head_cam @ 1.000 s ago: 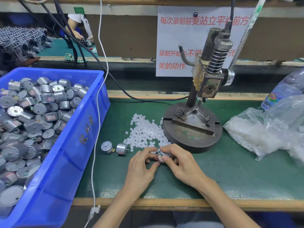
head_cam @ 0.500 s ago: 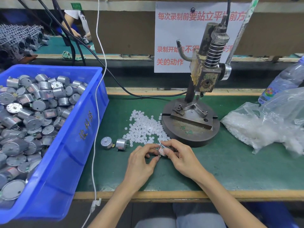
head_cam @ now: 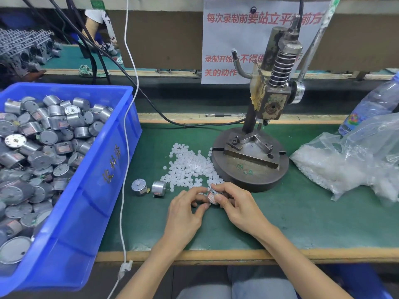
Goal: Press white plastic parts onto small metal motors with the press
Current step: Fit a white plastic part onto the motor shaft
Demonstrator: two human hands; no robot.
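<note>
**A:** Where is the motor right now?

**B:** It is low over the green mat, near the table's front edge, between both hands. The right hand has thumb and forefinger curled round the motor, with its red label facing up. The left hand meets it from 9 o'clock, thumb and forefinger bent in and pinching its end.

**A:** Is a white part on it already?

**B:** I cannot tell, because the fingers cover that end.

**A:** And the press?

**B:** The press stands at 1 o'clock from the hands, apart from them. Its round base sits on the mat and its ram is raised above the metal fixture.

**A:** Where are the white parts?

**B:** A loose heap of white parts lies at 12 o'clock from the hands. Its near edge is just beside the fingertips and its right edge reaches the press base. More parts fill a clear plastic bag at 3 o'clock, and a water bottle lies behind the bag.

**A:** Any other motors?

**B:** Two loose motors lie side by side at 9 o'clock from the left hand, near it but not touching. Farther out at 9 o'clock is a blue bin heaped with more, hanging over the table's front edge. A white cable hangs along its right wall.

**A:** What is behind all that?

**B:** A paper sign with red characters, at 12 o'clock beyond the press.
</note>
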